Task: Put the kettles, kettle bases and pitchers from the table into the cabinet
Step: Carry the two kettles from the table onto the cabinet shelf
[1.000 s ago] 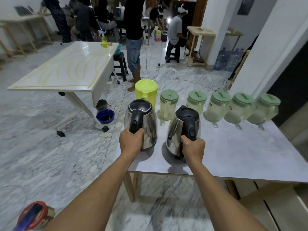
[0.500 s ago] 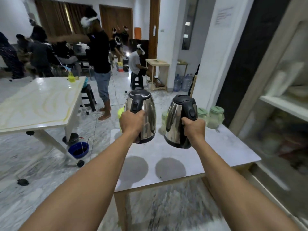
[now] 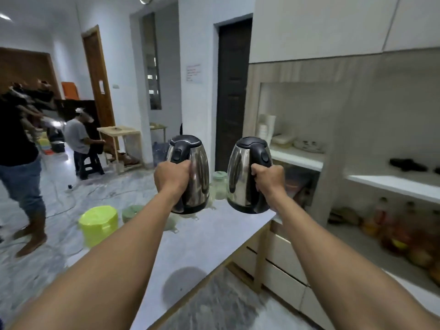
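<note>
Left hand [image 3: 172, 177] is clenched round the black handle of the left kettle [image 3: 196, 172]; right hand [image 3: 267, 178] grips the right kettle [image 3: 239, 179] the same way. Both kettles are in the air above the table [image 3: 214, 241], side by side, apart, not touching. Long axes near vertical, lids up, bases down. Handles face the person, steel bodies point away; spouts hard to make out. Cabinet [image 3: 298, 159] open shelves sit just right of the right kettle. Yellow pitcher [image 3: 98, 225] and green-lidded pitcher [image 3: 220, 184] stand on the table.
</note>
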